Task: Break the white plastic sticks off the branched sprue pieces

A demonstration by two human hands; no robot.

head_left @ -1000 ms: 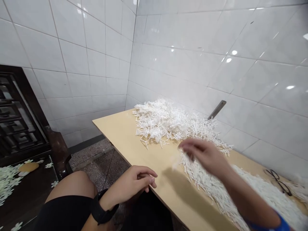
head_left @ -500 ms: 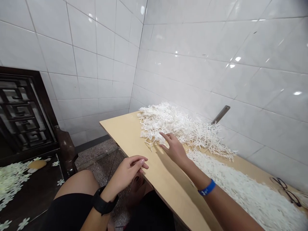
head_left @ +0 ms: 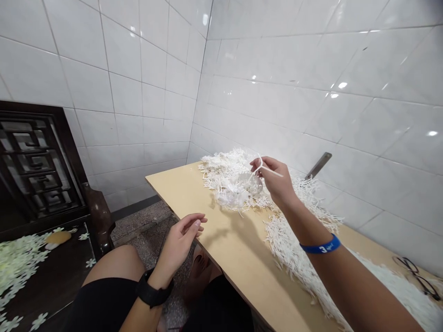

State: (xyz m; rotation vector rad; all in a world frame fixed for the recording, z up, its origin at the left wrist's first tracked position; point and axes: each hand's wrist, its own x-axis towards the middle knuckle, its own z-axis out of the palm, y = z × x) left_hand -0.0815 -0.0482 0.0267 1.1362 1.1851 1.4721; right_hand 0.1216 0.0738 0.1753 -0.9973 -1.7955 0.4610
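My right hand point(head_left: 275, 177) is raised over the heap of white branched stems point(head_left: 224, 163) at the back of the table. Pinched in its fingers is a thin white branched stem point(head_left: 261, 169), forked at its upper end. Just below and left of that hand, a blurred clump of white pieces point(head_left: 235, 193) shows above the table; whether it hangs from the held stem I cannot tell. My left hand point(head_left: 183, 237), with a black watch on the wrist, hovers at the table's near edge. Its fingers are loosely bent, apart from the thumb, and hold nothing.
A long pile of small white pieces point(head_left: 294, 253) runs along the wooden table point(head_left: 173, 180) to the right, with eyeglasses point(head_left: 417, 276) behind it. A flat grey metal bar point(head_left: 319, 165) leans at the tiled wall. On the dark chair point(head_left: 69, 281) lie white flowers point(head_left: 20, 256).
My right hand has risen from the heap's edge, moving right and back, and now holds a white branched stem. A blurred clump has shifted beneath it. My left hand has barely moved.
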